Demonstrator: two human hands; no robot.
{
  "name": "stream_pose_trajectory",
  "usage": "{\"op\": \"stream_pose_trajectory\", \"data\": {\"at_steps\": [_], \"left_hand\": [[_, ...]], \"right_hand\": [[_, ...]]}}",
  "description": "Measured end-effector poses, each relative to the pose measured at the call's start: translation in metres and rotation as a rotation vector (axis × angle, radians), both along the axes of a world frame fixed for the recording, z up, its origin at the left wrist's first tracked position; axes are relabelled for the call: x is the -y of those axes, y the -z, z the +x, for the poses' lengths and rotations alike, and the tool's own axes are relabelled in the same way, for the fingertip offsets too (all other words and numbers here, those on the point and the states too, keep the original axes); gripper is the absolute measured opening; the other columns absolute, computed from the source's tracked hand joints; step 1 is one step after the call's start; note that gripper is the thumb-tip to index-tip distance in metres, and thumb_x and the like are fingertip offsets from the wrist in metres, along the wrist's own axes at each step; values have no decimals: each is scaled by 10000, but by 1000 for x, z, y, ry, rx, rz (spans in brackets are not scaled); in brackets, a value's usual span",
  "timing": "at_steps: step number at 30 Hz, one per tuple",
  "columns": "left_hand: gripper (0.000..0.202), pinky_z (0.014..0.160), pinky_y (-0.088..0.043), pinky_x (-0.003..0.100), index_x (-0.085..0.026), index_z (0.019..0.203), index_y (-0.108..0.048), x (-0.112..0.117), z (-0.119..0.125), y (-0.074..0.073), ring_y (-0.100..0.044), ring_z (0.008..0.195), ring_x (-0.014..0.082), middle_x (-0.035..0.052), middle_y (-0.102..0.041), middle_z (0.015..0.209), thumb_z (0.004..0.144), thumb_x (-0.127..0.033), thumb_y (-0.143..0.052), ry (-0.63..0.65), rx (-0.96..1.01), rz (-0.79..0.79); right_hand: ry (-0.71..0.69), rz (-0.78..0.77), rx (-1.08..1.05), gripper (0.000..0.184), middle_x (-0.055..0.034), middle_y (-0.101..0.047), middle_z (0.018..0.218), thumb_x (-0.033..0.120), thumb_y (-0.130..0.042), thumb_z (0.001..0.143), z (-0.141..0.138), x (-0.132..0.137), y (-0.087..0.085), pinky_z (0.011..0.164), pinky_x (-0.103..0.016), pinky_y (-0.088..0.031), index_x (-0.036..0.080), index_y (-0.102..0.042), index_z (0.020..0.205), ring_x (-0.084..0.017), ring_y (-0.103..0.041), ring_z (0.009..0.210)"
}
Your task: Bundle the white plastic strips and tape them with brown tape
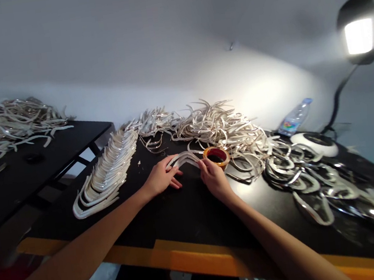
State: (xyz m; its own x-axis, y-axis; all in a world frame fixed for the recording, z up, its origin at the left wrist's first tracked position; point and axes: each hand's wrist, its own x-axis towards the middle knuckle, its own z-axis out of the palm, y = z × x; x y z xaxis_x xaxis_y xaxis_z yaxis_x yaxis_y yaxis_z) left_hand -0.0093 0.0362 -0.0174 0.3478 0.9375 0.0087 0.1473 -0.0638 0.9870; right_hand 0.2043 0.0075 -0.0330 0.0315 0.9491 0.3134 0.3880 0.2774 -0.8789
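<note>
My left hand (162, 177) and my right hand (214, 179) both hold a small stack of curved cream-coloured strips (185, 158) on the black table (183, 214). The left hand pinches the stack's left leg, the right hand its right leg. A roll of tape (216, 155) with an orange-brown rim lies right behind my right hand. A neat row of stacked curved strips (108, 174) runs to the left of my left hand.
A loose heap of strips (220, 128) lies behind the hands, shiny ones (303, 174) to the right. A plastic bottle (294, 118) and a lit desk lamp (359, 37) stand at the back right. A second black table (20, 168) with another heap (7, 123) is at left.
</note>
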Motion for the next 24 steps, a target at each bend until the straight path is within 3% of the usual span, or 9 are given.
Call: {"op": "stream_pose_trajectory", "data": {"at_steps": [4, 11, 24], "left_hand": [[589, 516, -652, 308, -270, 1585, -406, 1, 0, 0, -763, 564, 207, 82, -765, 954, 1017, -226, -556, 14, -15, 41], [500, 481, -638, 304, -197, 1483, -473, -1, 0, 2, -763, 560, 223, 95, -761, 951, 1010, -316, -586, 33, -17, 23], [452, 486, -641, 303, -209, 1402, -485, 0, 1, 2, -756, 556, 211, 60, -753, 924, 983, -314, -621, 43, -4, 61]], "right_hand": [[-7, 2, -7, 376, 45, -474, 585, 561, -452, 1019, -2, 2, -2, 512, -253, -346, 221, -604, 968, -145, -438, 518], [-14, -6, -54, 360, 63, -459, 578, 551, -479, 1011, -3, 5, -5, 480, -234, -330, 222, -608, 1077, -130, -430, 489], [-30, -27, -24, 361, 67, -462, 552, 536, -466, 1014, -3, 5, -6, 456, -227, -326, 210, -599, 1089, -128, -432, 464]]}}
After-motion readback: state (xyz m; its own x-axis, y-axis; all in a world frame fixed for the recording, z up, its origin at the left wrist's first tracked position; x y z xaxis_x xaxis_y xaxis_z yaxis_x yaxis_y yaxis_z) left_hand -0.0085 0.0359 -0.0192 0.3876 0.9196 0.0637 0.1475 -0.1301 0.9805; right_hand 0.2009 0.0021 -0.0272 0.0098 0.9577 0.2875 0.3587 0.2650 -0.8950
